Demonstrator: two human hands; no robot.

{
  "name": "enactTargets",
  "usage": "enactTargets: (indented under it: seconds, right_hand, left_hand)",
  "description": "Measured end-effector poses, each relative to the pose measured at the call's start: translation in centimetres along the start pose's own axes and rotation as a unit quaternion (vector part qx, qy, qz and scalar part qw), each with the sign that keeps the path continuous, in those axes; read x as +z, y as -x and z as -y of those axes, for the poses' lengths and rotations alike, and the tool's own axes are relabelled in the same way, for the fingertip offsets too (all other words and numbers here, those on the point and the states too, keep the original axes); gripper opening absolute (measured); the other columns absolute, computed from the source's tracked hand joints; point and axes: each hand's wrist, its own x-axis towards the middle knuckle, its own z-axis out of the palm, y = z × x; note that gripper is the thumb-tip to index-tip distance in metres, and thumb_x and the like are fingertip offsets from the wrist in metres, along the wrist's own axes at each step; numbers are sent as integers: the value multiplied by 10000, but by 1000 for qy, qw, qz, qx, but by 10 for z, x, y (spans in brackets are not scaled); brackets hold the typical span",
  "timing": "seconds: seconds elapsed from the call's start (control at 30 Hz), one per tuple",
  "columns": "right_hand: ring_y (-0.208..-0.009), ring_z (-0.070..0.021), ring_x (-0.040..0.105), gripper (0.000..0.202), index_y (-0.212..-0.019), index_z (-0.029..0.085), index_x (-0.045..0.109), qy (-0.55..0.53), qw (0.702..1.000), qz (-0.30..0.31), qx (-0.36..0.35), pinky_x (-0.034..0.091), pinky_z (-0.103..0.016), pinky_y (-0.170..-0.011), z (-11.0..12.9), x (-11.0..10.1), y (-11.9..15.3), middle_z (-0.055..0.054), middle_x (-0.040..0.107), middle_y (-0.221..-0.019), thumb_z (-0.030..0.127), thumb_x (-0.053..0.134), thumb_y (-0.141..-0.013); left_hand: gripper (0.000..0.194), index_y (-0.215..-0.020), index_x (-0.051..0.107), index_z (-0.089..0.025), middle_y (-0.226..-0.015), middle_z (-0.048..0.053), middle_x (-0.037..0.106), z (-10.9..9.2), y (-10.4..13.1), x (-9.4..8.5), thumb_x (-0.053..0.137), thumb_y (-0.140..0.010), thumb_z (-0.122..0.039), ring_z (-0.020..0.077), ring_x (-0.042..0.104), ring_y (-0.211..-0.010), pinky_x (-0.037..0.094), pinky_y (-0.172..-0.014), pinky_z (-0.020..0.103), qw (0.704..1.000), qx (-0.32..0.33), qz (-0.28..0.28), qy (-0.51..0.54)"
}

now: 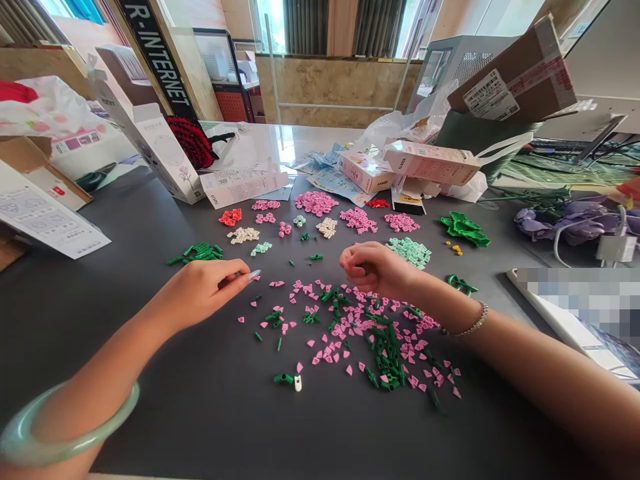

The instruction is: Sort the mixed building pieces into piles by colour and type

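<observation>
My left hand (213,287) is over the table left of centre, thumb and fingers pinched together, the tips beside a small pink piece. Whether anything is between them is too small to tell. Across from it, my right hand (375,268) is curled closed above the loose pieces, and its inside is hidden. Below and between the hands lie scattered pink wedge-shaped pieces (329,353) and a heap of dark green tube-like pieces (390,357). Nearest me, a green piece (283,379) touches or nearly touches a white piece (298,383). Green sticks (203,251) are piled behind my left hand.
Sorted piles stand farther back: pink (316,203), red (231,217), cream (243,235), mint (409,251) and green leaf-like pieces (465,229). Opened boxes (431,162) and plastic bags crowd the back right. A white carton (170,157) stands back left; purple flowers (575,220) lie at right.
</observation>
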Motion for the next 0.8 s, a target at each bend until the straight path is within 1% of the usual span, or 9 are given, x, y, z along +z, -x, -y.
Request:
enactTargets:
  seconds: [0.07, 0.17, 0.23, 0.43, 0.53, 0.6, 0.7, 0.77, 0.8]
  right_hand:
    - [-425, -51, 231, 135, -669, 170, 589, 149, 988, -37, -20, 179, -244, -410, 0, 2, 0, 74, 345, -478, 295, 604, -717]
    - [-494, -72, 361, 139, -719, 157, 688, 376, 923, -49, -60, 272, -264, -476, 2, 4, 1, 30, 491, -526, 291, 653, -733]
    - [-506, -75, 386, 143, -755, 159, 719, 455, 887, -29, -73, 300, -269, -502, 3, 4, 2, 17, 545, -555, 282, 645, -755]
    - [-531, -87, 470, 216, -923, 164, 741, 561, 823, 28, -86, 366, -272, -548, 4, -1, 4, -22, 654, -692, 258, 573, -825]
    - [-576, -100, 505, 219, -945, 171, 734, 587, 802, 42, -102, 382, -278, -588, 4, -2, 5, -31, 668, -743, 242, 560, -832]
    - [-572, -100, 498, 204, -928, 177, 727, 599, 792, 47, -113, 371, -278, -586, 5, -1, 6, -22, 652, -715, 229, 556, -831]
    - [-544, -94, 461, 171, -884, 167, 706, 605, 787, 41, -109, 342, -276, -563, 6, 2, 7, 0, 584, -630, 222, 557, -819]
    - [-516, -84, 421, 145, -846, 158, 686, 591, 799, 26, -104, 329, -273, -552, 9, 3, 8, 26, 514, -567, 221, 562, -806]
    - [-502, -78, 400, 133, -829, 158, 676, 573, 813, 19, -104, 323, -270, -545, 11, 4, 10, 40, 480, -541, 231, 568, -801]
  left_hand:
    - [367, -804, 619, -223, -530, -35, 532, 0, 0, 1, 393, -909, -492, 120, 466, -476, 370, -514, 237, 1000, 0, 0, -2]
    - [364, -794, 610, -223, -530, -35, 529, 0, 0, 1, 390, -913, -487, 121, 465, -478, 370, -517, 238, 1000, 3, -1, -7]
    - [363, -796, 606, -224, -527, -38, 522, -1, 0, 1, 386, -917, -486, 119, 461, -475, 371, -518, 238, 1000, 5, 0, -8]
    - [353, -797, 608, -222, -525, -45, 516, -3, 0, -1, 389, -922, -470, 112, 462, -472, 370, -516, 232, 1000, 9, -1, -10]
    - [354, -792, 607, -223, -516, -48, 508, -3, 0, -1, 391, -921, -472, 111, 458, -467, 367, -514, 232, 1000, 9, 0, -9]
    - [354, -793, 607, -226, -516, -49, 505, -3, 0, -1, 390, -920, -476, 111, 453, -468, 365, -513, 231, 1000, 7, 0, -8]
    - [363, -794, 602, -228, -520, -47, 508, -3, 0, -1, 383, -919, -490, 114, 450, -472, 368, -520, 235, 1000, 5, -1, -9]
    - [365, -792, 603, -230, -522, -43, 515, -3, 0, 0, 385, -914, -496, 117, 450, -475, 369, -523, 238, 1000, 2, -1, -9]
    - [364, -790, 603, -230, -524, -41, 519, -3, 0, 0, 387, -911, -497, 118, 450, -475, 370, -522, 240, 1000, 0, 0, -9]
